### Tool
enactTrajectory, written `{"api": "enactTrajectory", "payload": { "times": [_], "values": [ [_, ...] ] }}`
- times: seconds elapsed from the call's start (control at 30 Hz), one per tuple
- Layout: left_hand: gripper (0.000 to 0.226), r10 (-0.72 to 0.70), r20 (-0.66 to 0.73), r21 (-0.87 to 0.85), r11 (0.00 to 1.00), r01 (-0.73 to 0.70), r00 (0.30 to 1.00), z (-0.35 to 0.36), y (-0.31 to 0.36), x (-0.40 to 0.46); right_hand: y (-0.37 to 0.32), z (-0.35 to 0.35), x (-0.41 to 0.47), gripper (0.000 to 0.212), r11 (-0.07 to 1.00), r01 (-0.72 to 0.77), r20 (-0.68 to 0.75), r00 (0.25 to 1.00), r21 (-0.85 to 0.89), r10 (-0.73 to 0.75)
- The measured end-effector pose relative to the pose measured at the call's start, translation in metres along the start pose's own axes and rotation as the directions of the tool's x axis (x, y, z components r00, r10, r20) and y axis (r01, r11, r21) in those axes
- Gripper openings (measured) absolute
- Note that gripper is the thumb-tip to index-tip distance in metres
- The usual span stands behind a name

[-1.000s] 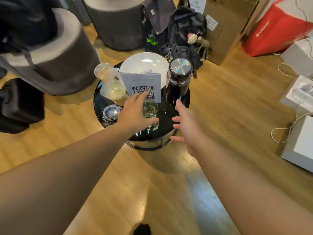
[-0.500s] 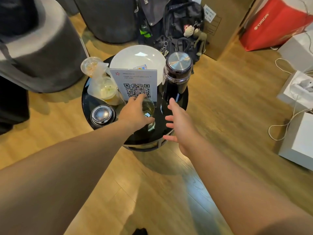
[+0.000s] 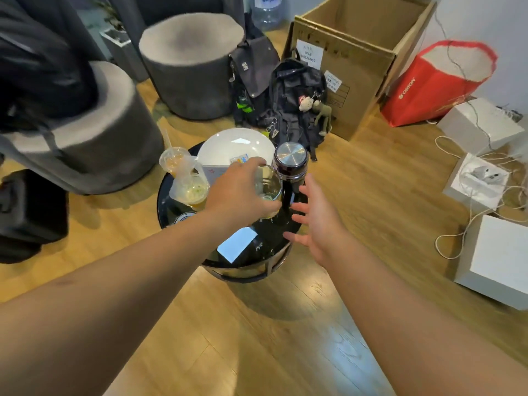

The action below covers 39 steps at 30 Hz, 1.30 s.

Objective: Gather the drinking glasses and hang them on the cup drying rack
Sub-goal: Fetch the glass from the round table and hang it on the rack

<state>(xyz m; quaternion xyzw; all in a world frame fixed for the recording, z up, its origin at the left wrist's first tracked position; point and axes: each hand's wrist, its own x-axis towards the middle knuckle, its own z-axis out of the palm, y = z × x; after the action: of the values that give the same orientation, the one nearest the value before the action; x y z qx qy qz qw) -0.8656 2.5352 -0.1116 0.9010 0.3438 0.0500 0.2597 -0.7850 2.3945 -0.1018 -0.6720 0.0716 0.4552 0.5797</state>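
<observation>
A clear drinking glass (image 3: 270, 190) is gripped by my left hand (image 3: 238, 192) and held above the round black side table (image 3: 248, 252). My fingers wrap its left side and rim. My right hand (image 3: 314, 221) hovers just right of the glass, fingers spread, holding nothing, in front of a tall dark flask (image 3: 290, 172) with a steel lid. No cup drying rack is in view.
On the table stand a white plate (image 3: 237, 145), a plastic cup in a bag (image 3: 190, 187) and a card partly hidden by my hand. Grey stools (image 3: 191, 64), backpacks (image 3: 297, 101), a cardboard box (image 3: 360, 52), a red bag (image 3: 434, 84) and white boxes with cables (image 3: 480, 181) ring the wooden floor.
My left hand has lifted the glass off the table top, and it now hides most of the QR card. The camera has tilted up, showing more of the room.
</observation>
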Motion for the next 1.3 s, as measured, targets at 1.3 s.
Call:
{"api": "enactTrajectory", "payload": {
  "times": [1.3],
  "values": [
    [0.084, 0.918, 0.209, -0.411, 0.396, -0.821, 0.338, -0.337, 0.650, -0.533, -0.080, -0.353, -0.755, 0.047, 0.143, 0.639, -0.504, 0.706, 0.756, -0.497]
  ]
}}
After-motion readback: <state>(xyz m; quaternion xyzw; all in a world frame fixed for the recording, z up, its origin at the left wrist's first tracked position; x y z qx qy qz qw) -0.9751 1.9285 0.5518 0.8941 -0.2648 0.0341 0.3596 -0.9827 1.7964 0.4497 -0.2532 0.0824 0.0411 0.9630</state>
